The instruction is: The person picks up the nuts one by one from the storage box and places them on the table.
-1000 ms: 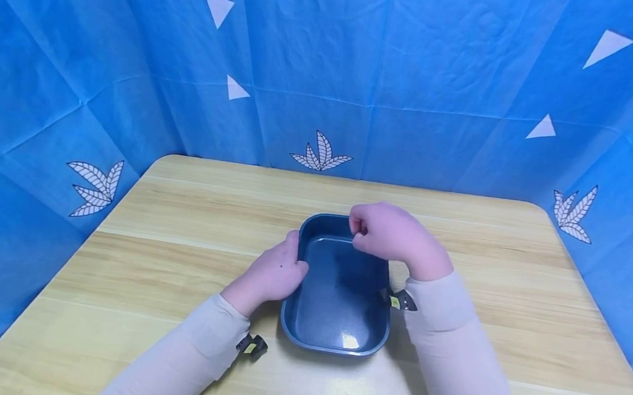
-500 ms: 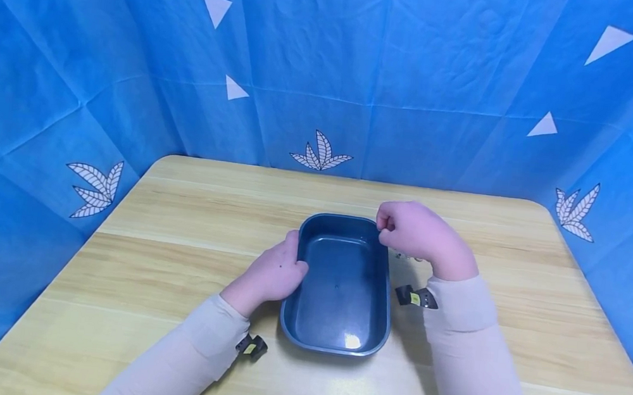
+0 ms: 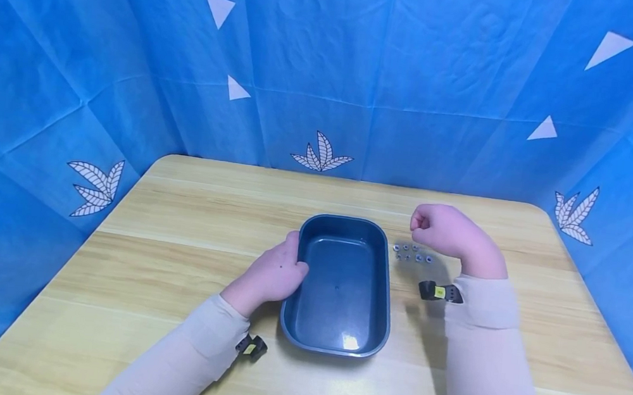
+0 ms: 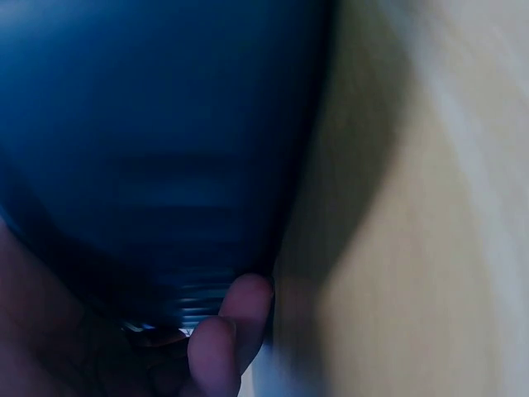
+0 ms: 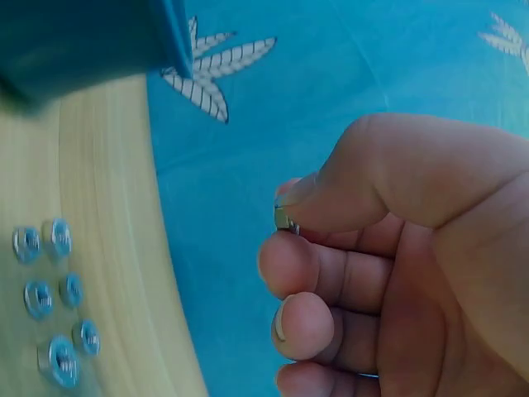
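Observation:
A dark blue rectangular tray [image 3: 336, 288] with rounded corners sits on the table. My left hand [image 3: 272, 271] holds its left wall, thumb over the rim; in the left wrist view, fingertips [image 4: 248, 306] press against the tray's outer side [image 4: 182, 182]. Raised to the right of the tray is my right hand [image 3: 450, 233]. Between its thumb and forefinger, the right wrist view shows a small metal nut [image 5: 285, 218] pinched, the other fingers curled. Below that hand, several metal nuts [image 3: 419, 258] lie in two loose rows on the table, close to the tray's right wall.
The wooden table [image 3: 195, 211] has rounded far corners. A blue cloth [image 3: 306, 63] printed with white triangles and leaves hangs behind it and along both sides. Black straps with small devices [image 3: 252, 347] are on both wrists.
My right hand has moved right, from above the tray's far right corner to beyond its right wall, uncovering the nuts on the table. The left hand and tray have stayed put.

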The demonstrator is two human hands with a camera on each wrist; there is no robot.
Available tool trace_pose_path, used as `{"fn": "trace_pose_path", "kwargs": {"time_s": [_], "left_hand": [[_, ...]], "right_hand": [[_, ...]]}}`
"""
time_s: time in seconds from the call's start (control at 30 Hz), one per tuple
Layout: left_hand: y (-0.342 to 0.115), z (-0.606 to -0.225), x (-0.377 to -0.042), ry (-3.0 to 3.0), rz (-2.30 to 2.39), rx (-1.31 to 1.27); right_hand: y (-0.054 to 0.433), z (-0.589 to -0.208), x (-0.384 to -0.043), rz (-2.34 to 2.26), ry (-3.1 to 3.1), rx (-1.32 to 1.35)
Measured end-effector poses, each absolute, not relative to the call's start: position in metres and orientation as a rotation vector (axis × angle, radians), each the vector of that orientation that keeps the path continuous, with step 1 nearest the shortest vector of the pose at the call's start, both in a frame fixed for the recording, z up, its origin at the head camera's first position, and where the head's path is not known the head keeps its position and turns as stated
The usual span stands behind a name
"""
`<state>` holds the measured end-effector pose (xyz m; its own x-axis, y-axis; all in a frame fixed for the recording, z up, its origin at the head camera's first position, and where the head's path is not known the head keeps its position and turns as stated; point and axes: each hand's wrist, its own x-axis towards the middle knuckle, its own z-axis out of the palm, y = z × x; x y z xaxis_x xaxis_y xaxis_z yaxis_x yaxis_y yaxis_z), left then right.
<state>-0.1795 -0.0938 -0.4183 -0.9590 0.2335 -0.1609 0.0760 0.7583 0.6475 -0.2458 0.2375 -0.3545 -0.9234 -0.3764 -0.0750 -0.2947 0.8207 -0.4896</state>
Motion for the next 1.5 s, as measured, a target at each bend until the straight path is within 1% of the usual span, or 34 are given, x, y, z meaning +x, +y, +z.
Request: {"fn": "trace_pose_path", "kwargs": {"time_s": [0.5, 0.97, 1.5], "left_hand": [[-0.093, -0.417, -0.180, 2.718, 0.984, 0.245], [-0.095, -0.417, -0.179, 2.707, 0.999, 0.219], [-0.095, -0.419, -0.180, 2.707, 1.004, 0.241]], "right_hand": [[0.265, -0.368, -0.254, -0.725, 2.800, -0.429], [0.267, -0.385, -0.257, -0.677, 2.724, -0.333], [0.271, -0.404, -0.261, -0.666, 2.666, -0.303]]}}
